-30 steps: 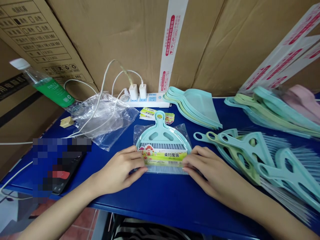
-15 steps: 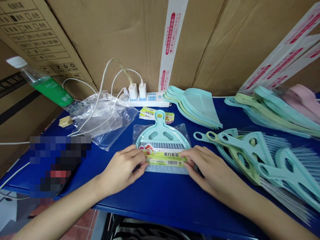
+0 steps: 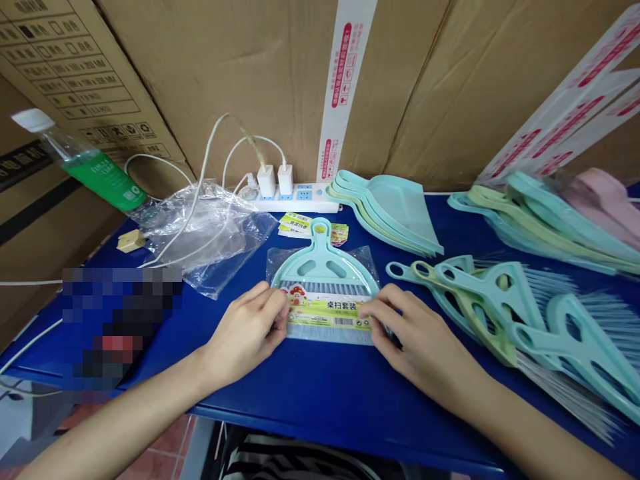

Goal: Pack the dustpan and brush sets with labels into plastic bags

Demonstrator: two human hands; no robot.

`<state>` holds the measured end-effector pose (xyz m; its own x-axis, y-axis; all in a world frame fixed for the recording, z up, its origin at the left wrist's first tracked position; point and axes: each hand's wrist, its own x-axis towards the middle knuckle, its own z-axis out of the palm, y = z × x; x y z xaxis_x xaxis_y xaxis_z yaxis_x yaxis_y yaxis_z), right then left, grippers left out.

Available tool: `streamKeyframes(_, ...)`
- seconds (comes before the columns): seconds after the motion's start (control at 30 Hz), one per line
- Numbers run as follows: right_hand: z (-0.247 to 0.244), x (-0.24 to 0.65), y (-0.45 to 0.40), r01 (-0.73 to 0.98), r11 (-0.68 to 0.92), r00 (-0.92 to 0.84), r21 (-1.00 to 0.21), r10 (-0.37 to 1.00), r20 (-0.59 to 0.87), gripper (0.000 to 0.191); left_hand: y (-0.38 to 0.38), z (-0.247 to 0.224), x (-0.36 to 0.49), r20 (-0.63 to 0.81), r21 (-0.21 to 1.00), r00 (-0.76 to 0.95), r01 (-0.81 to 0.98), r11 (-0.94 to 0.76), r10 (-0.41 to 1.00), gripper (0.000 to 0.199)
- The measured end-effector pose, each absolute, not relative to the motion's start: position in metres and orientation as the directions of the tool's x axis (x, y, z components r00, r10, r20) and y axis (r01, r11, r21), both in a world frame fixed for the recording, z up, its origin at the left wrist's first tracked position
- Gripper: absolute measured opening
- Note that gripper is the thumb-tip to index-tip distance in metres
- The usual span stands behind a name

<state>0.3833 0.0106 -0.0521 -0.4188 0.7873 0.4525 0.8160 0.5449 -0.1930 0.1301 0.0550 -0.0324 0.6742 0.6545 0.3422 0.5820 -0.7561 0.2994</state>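
Observation:
A light blue brush and dustpan set lies flat on the blue table, handle pointing away, in a clear plastic bag. Across its bristles runs a green and white printed label with a red mushroom picture. My left hand pinches the bag's left edge beside the label, fingers curled. At the right edge, my right hand grips the bag with bent fingers; its thumb is near the lower corner. More printed labels lie just behind the handle.
Stacked dustpans are behind on the right, with loose brushes and wrapped dustpans farther right. A power strip, crumpled plastic, a green-labelled bottle and white cables are at the back left. Cardboard stands behind.
My left hand has shifted slightly left and its fingers are more curled. The fingers of my right hand have moved a little. The set has barely moved.

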Motion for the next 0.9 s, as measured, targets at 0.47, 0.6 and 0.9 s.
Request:
streamKeyframes(0.47,-0.0444,0.3781,0.0139,0.695,0.551,-0.315,-0.462,0.811,0.493,0.022,0.0545,-0.0289,0.1252,0.284,0.12,0.8,0.517,-0.848,0.528,0.045)
streamKeyframes(0.6,-0.0438,0.3763,0.0137,0.697,0.536,-0.302,-0.478,0.823,0.481,0.022,0.0551,-0.0291,0.1256,0.227,0.106,0.812,0.528,-0.843,0.537,0.047)
streamKeyframes(0.9,-0.0447,0.3805,0.0148,0.721,0.516,-0.28,-0.462,0.828,0.486,0.022,0.0548,-0.0287,0.1255,0.204,0.068,0.822,0.53,-0.845,0.532,0.045)
